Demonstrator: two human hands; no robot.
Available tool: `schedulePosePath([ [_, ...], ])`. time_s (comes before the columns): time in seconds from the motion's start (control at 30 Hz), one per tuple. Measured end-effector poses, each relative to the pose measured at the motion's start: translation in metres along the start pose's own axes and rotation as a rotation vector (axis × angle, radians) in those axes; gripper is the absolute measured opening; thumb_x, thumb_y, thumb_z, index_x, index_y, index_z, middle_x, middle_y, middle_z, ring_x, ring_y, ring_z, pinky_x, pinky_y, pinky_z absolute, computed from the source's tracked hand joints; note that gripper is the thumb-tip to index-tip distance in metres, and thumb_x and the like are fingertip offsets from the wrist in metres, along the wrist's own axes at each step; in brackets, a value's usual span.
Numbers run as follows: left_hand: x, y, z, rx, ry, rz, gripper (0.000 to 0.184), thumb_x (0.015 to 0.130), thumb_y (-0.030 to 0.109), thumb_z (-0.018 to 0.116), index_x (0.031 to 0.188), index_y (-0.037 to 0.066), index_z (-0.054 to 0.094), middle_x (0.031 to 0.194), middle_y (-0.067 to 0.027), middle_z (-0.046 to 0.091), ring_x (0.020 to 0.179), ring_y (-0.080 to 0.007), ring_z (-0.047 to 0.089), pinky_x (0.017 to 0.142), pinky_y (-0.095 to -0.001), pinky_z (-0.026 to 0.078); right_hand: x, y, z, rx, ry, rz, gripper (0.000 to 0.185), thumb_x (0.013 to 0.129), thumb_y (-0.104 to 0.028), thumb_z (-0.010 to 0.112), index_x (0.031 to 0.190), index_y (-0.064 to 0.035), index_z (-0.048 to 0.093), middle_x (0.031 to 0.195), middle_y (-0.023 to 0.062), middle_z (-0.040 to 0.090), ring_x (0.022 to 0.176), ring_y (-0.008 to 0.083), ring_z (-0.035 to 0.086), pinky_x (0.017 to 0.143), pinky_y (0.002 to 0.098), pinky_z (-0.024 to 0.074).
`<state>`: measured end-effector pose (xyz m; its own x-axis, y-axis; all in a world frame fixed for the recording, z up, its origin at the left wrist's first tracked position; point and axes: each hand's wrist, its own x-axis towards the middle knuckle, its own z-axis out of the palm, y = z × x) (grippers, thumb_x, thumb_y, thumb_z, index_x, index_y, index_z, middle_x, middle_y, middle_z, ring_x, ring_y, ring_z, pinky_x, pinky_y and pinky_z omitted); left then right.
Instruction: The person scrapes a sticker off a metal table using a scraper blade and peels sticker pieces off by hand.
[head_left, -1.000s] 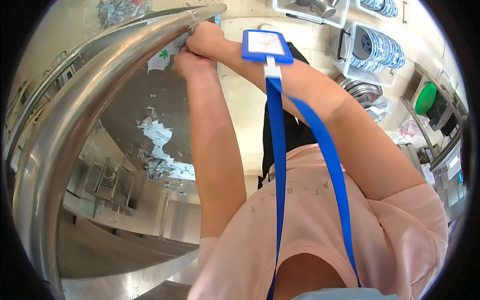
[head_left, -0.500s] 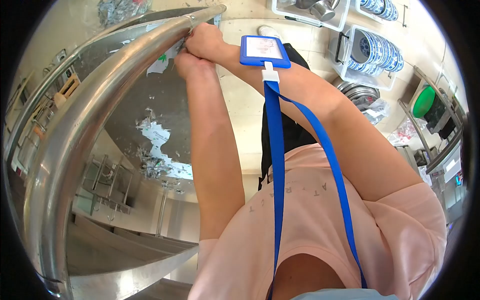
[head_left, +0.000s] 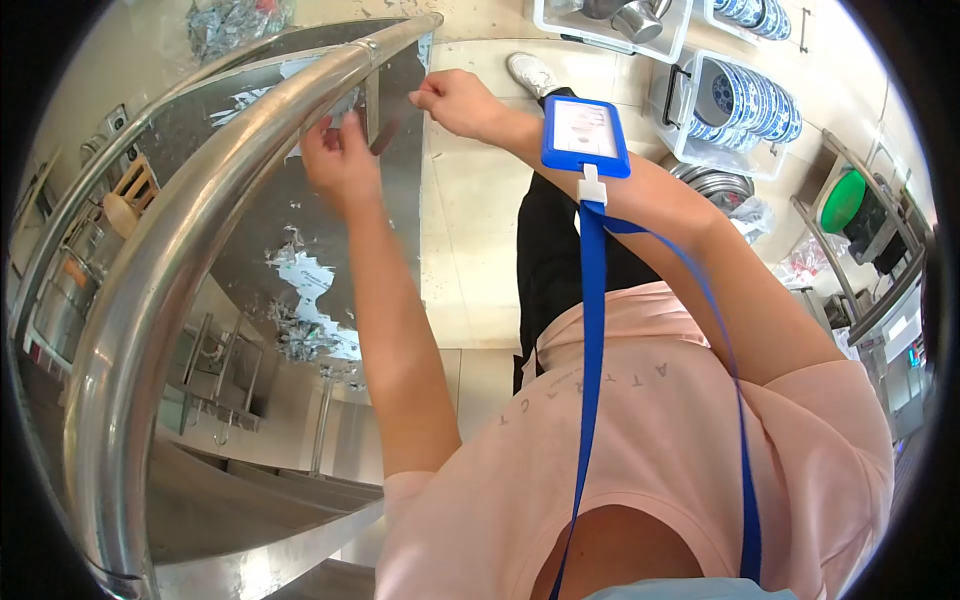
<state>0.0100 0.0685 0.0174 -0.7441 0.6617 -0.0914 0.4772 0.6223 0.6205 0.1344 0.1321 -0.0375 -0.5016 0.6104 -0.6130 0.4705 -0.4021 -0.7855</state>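
My left hand (head_left: 341, 165) is beside the metal rail, over a grey metal panel (head_left: 300, 215) with torn scraps of pale film on it. Its thumb and fingers are apart, with no held thing plainly visible. A small dark strip (head_left: 385, 134), blurred, shows just right of the left thumb; whether it touches the hand I cannot tell. My right hand (head_left: 457, 102) is just off the panel's right edge, above the tiled floor, fingers curled and pinched together. Anything inside that pinch is too small to make out. Patchy film (head_left: 307, 280) remains lower on the panel.
A thick curved metal rail (head_left: 130, 330) runs along the left. Clear plastic bins hold blue-and-white bowls (head_left: 755, 100) and metal cups (head_left: 637, 20) at upper right. A metal rack (head_left: 880, 225) stands far right. A blue-framed badge (head_left: 585, 138) hangs over my right forearm.
My hands were together at the panel's upper edge and have separated. The left moved down and left; the right moved right, off the panel. The badge swung right.
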Motion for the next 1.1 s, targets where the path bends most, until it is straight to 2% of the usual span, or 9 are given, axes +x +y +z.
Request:
schedulePosePath([
  [0.03,0.005,-0.012,0.007,0.054,-0.067,0.118,0.031,0.069,0.013,0.062,0.096,0.001,0.051,0.092,-0.0087,0.053,0.076,-0.0190,0.050,0.068,-0.0291,0.041,-0.002,0.009,-0.002,-0.020,0.001,0.012,0.024,0.073,-0.026,0.052,0.068,-0.0025,0.056,0.066,0.0167,0.056,0.066,0.0321,0.054,0.062,0.0368,0.0421],
  [0.13,0.010,-0.007,0.012,0.357,-0.001,0.517,0.030,0.066,0.009,0.064,0.094,0.005,0.053,0.093,-0.0113,0.052,0.079,-0.0229,0.050,0.069,-0.0321,0.041,-0.013,0.043,-0.011,-0.073,0.001,0.031,0.025,0.073,-0.027,0.052,0.069,-0.0026,0.056,0.065,0.0162,0.056,0.065,0.0314,0.053,0.062,0.0367,0.0420],
  [0.23,0.014,-0.013,0.012,0.277,-0.081,0.404,0.025,0.066,0.009,0.062,0.089,0.005,0.054,0.090,-0.0116,0.053,0.078,-0.0255,0.051,0.068,-0.0329,0.041,-0.021,0.089,-0.038,-0.066,-0.003,0.131,0.023,0.074,-0.024,0.053,0.071,-0.0015,0.057,0.064,0.0148,0.056,0.061,0.0268,0.054,0.060,0.0344,0.0422],
  [0.3,0.017,-0.015,0.010,0.282,-0.125,0.407,0.019,0.068,0.009,0.061,0.086,0.004,0.055,0.084,-0.0099,0.054,0.075,-0.0246,0.052,0.066,-0.0325,0.041,-0.028,0.113,-0.067,-0.087,0.049,0.284,0.022,0.077,-0.020,0.051,0.079,0.0001,0.058,0.065,0.0111,0.057,0.060,0.0170,0.054,0.055,0.0299,0.0423],
  [0.4,0.021,-0.021,0.011,0.237,-0.148,0.394,0.014,0.071,0.011,0.058,0.082,0.003,0.054,0.076,-0.0091,0.055,0.070,-0.0245,0.053,0.063,-0.0329,0.041,-0.043,0.156,-0.120,0.035,0.150,0.503,0.029,0.077,-0.029,0.051,0.086,-0.0012,0.057,0.068,0.0067,0.054,0.058,0.0157,0.050,0.054,0.0270,0.0445],
  [0.7,0.024,-0.022,0.013,0.209,-0.090,0.477,0.008,0.075,0.009,0.052,0.079,0.003,0.053,0.073,-0.0121,0.054,0.066,-0.0279,0.052,0.061,-0.0345,0.040,-0.126,0.233,-0.218,0.014,0.341,0.667,0.023,0.075,-0.024,0.053,0.072,-0.0005,0.055,0.056,0.0020,0.048,0.047,0.0100,0.043,0.042,0.0230,0.0367],
  [0.83,0.023,-0.026,0.013,0.164,-0.073,0.458,0.010,0.076,0.010,0.051,0.081,0.002,0.053,0.073,-0.0120,0.055,0.067,-0.0276,0.052,0.061,-0.0343,0.040,-0.162,0.247,-0.226,0.033,0.409,0.753,0.023,0.075,-0.024,0.053,0.070,-0.0010,0.054,0.055,0.0012,0.046,0.045,0.0093,0.041,0.040,0.0230,0.0352],
  [0.93,0.023,-0.033,0.012,0.015,-0.009,0.263,0.011,0.077,0.010,0.050,0.084,0.001,0.054,0.073,-0.0123,0.055,0.068,-0.0267,0.052,0.063,-0.0343,0.040,-0.183,0.260,-0.231,0.084,0.420,0.767,0.023,0.075,-0.023,0.053,0.069,-0.0015,0.053,0.053,0.0004,0.044,0.044,0.0087,0.040,0.040,0.0227,0.0339],
  [1.1,0.020,-0.018,0.013,0.138,-0.035,0.327,0.019,0.075,0.015,0.055,0.087,0.000,0.053,0.072,-0.0113,0.054,0.069,-0.0244,0.053,0.066,-0.0319,0.041,-0.204,0.266,-0.234,0.127,0.437,0.792,0.022,0.076,-0.023,0.053,0.069,-0.0020,0.052,0.054,0.0003,0.043,0.042,0.0085,0.038,0.039,0.0220,0.0327],
])
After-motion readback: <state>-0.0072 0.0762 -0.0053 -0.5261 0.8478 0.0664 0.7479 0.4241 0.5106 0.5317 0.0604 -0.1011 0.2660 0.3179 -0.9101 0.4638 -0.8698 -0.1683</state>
